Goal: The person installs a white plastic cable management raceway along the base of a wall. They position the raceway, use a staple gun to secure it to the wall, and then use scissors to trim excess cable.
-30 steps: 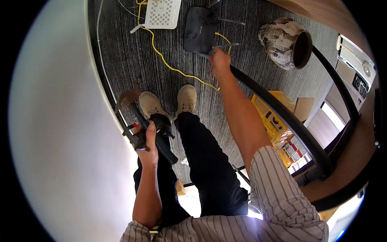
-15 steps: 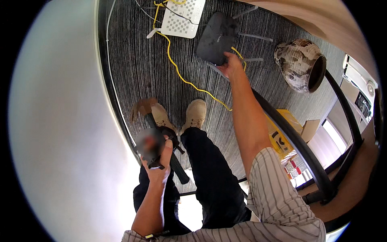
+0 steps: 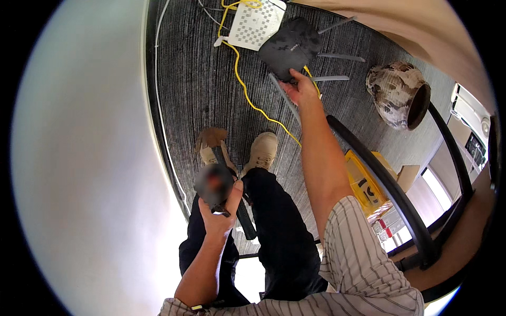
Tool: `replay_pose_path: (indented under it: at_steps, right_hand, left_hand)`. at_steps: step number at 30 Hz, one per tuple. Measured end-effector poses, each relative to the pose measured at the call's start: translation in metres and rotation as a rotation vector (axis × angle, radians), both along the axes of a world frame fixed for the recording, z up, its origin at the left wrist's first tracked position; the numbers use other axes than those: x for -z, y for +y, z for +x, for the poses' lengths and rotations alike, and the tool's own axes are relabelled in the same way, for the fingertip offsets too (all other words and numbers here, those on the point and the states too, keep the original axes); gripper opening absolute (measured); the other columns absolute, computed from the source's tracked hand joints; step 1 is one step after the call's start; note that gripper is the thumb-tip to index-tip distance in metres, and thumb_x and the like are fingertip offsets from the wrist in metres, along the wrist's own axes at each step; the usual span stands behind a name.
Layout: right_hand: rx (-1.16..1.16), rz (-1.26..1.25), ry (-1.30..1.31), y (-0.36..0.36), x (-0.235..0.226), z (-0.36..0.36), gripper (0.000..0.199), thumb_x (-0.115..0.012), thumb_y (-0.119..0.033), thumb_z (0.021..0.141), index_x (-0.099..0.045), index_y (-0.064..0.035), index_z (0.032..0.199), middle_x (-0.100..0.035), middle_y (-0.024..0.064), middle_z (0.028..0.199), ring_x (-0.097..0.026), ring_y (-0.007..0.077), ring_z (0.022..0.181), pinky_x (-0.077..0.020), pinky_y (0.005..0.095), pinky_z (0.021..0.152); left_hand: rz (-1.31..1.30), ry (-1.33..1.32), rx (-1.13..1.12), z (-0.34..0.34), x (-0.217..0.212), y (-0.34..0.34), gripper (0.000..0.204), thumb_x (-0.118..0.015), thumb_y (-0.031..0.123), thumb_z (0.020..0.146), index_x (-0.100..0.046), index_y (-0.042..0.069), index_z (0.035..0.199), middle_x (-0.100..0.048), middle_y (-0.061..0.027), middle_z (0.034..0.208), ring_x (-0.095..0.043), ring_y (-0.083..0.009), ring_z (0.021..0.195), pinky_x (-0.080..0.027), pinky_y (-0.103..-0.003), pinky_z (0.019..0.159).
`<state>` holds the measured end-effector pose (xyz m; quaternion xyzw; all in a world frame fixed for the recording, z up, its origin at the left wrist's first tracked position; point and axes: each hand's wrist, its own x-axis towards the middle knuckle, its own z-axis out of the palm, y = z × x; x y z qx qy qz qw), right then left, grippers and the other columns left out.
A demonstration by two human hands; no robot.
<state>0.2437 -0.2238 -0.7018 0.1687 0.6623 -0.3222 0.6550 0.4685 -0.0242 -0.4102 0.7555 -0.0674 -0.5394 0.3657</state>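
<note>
My right hand [image 3: 301, 88] reaches far forward and grips the near edge of a black router [image 3: 290, 47] with several grey antennas, lifted above the dark carpet. A yellow cable [image 3: 243, 89] runs from near the router across the carpet. My left hand [image 3: 220, 210] is closed around a dark, blurred handheld device [image 3: 213, 185] with a black bar hanging below it, held over my knees. Beneath are my dark trousers and tan shoes [image 3: 261, 151].
A white perforated box [image 3: 256, 25] lies on the carpet beside the router. A mottled ceramic pot [image 3: 398, 95] lies on its side at right. A black curved rail [image 3: 390, 189] crosses at right, with a yellow box [image 3: 366, 184] below it. A large white surface [image 3: 79, 168] fills the left.
My right hand has lifted the black router up and toward me. My left hand with the dark device has dropped slightly lower in view.
</note>
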Motion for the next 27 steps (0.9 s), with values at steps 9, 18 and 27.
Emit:
replay_pose_path:
  at_steps: [9, 18, 27]
  right_hand:
    - [-0.047, -0.213, -0.011, 0.013, 0.000, 0.007, 0.042, -0.072, -0.015, 0.087, -0.054, -0.0068, 0.123, -0.059, 0.0080, 0.117, -0.055, 0.0253, 0.100, -0.0459, 0.0395, 0.080]
    - [-0.352, -0.183, 0.098, 0.137, -0.046, 0.012, 0.068, -0.075, -0.018, 0.085, -0.039, -0.0038, 0.141, -0.054, 0.0072, 0.131, -0.052, 0.0224, 0.113, -0.0448, 0.0357, 0.085]
    - [-0.830, -0.180, -0.018, 0.191, -0.058, 0.108, 0.073, -0.077, -0.017, 0.082, -0.040, 0.0043, 0.142, -0.058, 0.0145, 0.126, -0.058, 0.0235, 0.107, -0.0474, 0.0340, 0.087]
  left_hand:
    - [-0.012, 0.012, -0.036, 0.006, -0.001, 0.004, 0.011, -0.075, 0.006, 0.083, -0.066, 0.003, 0.089, -0.065, 0.0014, 0.081, -0.060, -0.0062, 0.074, -0.047, -0.021, 0.071]
    - [0.002, 0.030, -0.107, 0.003, 0.005, 0.015, 0.020, -0.077, 0.018, 0.084, -0.065, 0.005, 0.093, -0.064, 0.0009, 0.083, -0.057, -0.0070, 0.074, -0.044, -0.021, 0.067]
    - [0.058, -0.147, -0.123, 0.013, 0.000, 0.018, 0.026, -0.073, 0.027, 0.087, -0.066, 0.004, 0.098, -0.064, -0.0013, 0.083, -0.058, -0.0094, 0.074, -0.045, -0.024, 0.066]
